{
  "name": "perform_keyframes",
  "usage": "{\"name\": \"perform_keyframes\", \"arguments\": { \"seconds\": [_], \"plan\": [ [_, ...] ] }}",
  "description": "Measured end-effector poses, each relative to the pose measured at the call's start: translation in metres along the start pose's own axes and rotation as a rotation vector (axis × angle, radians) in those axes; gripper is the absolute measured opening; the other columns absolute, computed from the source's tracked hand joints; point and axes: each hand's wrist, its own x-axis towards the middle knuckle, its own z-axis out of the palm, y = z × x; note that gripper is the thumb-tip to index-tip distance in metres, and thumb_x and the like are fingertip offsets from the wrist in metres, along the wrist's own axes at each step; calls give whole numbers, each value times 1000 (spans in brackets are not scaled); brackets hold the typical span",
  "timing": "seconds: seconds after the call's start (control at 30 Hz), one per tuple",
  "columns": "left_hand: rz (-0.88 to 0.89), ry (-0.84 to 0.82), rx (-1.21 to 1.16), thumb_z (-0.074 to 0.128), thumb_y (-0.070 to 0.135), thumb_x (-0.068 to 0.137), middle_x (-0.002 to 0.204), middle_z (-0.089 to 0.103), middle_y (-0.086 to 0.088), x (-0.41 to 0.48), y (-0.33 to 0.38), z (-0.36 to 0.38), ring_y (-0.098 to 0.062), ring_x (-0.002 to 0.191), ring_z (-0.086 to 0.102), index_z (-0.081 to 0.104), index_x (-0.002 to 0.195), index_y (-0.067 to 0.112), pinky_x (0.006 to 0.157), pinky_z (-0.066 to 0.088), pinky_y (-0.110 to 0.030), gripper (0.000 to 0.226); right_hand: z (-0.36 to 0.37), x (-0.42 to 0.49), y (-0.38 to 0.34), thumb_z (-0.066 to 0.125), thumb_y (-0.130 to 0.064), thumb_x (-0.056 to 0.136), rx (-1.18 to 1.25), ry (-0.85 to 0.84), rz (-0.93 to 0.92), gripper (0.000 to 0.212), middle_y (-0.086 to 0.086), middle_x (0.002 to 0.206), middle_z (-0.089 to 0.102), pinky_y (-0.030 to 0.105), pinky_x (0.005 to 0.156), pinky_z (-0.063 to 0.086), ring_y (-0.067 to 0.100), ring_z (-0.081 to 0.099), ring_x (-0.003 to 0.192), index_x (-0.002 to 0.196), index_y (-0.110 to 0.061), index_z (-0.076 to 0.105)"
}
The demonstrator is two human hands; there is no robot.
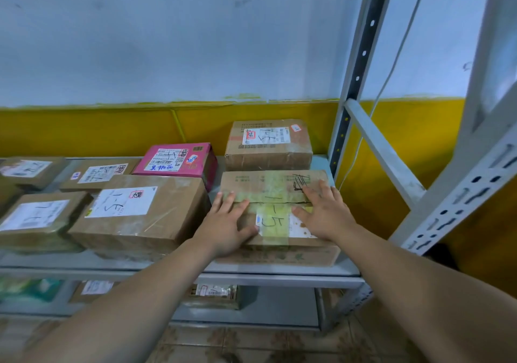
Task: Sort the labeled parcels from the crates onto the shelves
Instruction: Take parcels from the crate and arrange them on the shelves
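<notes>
Both hands, left hand (pixel 228 224) and right hand (pixel 321 213), press flat-fingered on the "1-5" parcel (pixel 275 194) at centre frame, seating it on the shelf (pixel 279 274); next, likely letting go.

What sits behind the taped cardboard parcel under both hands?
Another brown cardboard box with a white shipping label sits behind the taped cardboard parcel marked 1-5. The parcel's rear edge hides the box's base and whether they touch.

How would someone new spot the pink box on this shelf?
Start at the grey metal shelf against the yellow-and-white wall. In its back row, left of the rear brown cardboard carton, sits the pink cardboard box. It is the only pink parcel; all its neighbours are brown.
</notes>
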Motion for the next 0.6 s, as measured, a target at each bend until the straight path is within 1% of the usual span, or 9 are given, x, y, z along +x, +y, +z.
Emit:
{"name": "perform_keyframes", "arguments": {
  "seconds": [0.2, 0.3, 0.37, 0.43, 0.53, 0.6],
  "plan": [
    [-9, -8, 36, 36, 66, 92, 162, -12, 0, 1, 0, 1, -24, 147, -20, 6, 155, 33, 120, 1, -45, 77, -1, 3, 1, 34, -69, 94, -8, 5, -15, 76, 2, 166, -9, 48, 123, 8, 31, -6, 152, 157, -36, 8],
    [-1, -27, 118, 33, 69, 91, 163, -7, 1, 2, 1, -10, -23, 149, -13, 8, 155, 34, 120, -1, -45, 77, -3, 3, -1, 32, -71, 94, -75, 26, -13, 74, 3, 166, -3, 50, 122, 8, 31, -3, 151, 157, -36, 12],
    [23, 28, 151, 33, 68, 91, 163, -1, 2, 2, -1, -23, -21, 149, -8, 12, 154, 33, 119, -3, -44, 75, -6, 4, -5, 30, -72, 92, -137, 60, -16, 76, 5, 165, 2, 53, 122, 5, 31, -3, 151, 156, -34, 17],
    [28, 109, 149, 34, 66, 93, 163, 2, 1, -2, -11, -38, -21, 149, -7, 16, 154, 31, 119, -2, -45, 73, -8, 6, -12, 30, -74, 91, -165, 82, -31, 76, 7, 166, 2, 55, 122, 2, 31, -5, 152, 155, -33, 19],
    [-46, 220, 166, 37, 64, 93, 163, 7, 0, -10, -44, -58, -23, 150, -3, 22, 152, 29, 120, 5, -47, 71, -8, 5, -29, 30, -74, 92, -160, 64, -66, 77, 7, 166, 1, 53, 121, -1, 30, -7, 152, 156, -32, 19],
    [-127, 221, 179, 35, 67, 91, 163, 8, 0, -18, -71, -65, -24, 150, -1, 22, 152, 30, 120, 7, -51, 73, -7, 2, -43, 29, -72, 93, -172, 33, -92, 78, 6, 166, 0, 52, 122, -1, 29, -5, 152, 157, -31, 15]
  ]
}}
